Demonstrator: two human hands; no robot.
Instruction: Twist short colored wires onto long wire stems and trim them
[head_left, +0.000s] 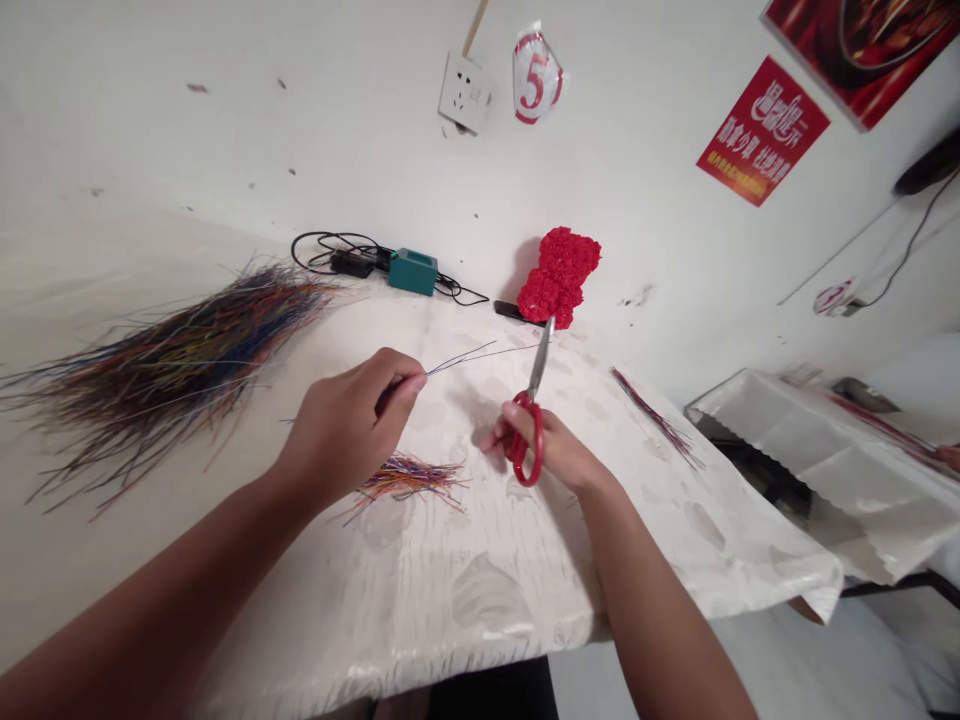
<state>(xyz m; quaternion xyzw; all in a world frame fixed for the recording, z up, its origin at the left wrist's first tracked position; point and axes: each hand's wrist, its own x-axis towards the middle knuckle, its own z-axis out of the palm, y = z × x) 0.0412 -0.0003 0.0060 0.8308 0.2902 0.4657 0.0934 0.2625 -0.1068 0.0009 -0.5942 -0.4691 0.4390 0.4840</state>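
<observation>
My left hand [356,425] pinches a few thin dark wires [459,358], whose ends stick out to the right between thumb and forefinger. In my right hand [551,445] is a pair of scissors [536,385] with red handles. Its blades point up and away and look closed or nearly so, and one wire end reaches close to them. Below my left hand lies a small pile of short colored wires [416,478], partly hidden by the hand. A large heap of long multicolored wires [202,350] spreads across the table's left side.
Against the wall sit a teal box [412,272] with black cables, a black object [517,312] and red artificial flowers [560,275]. A thin wire bundle [656,415] lies on the right of the table [487,590]. Farther right stands another covered table [810,460].
</observation>
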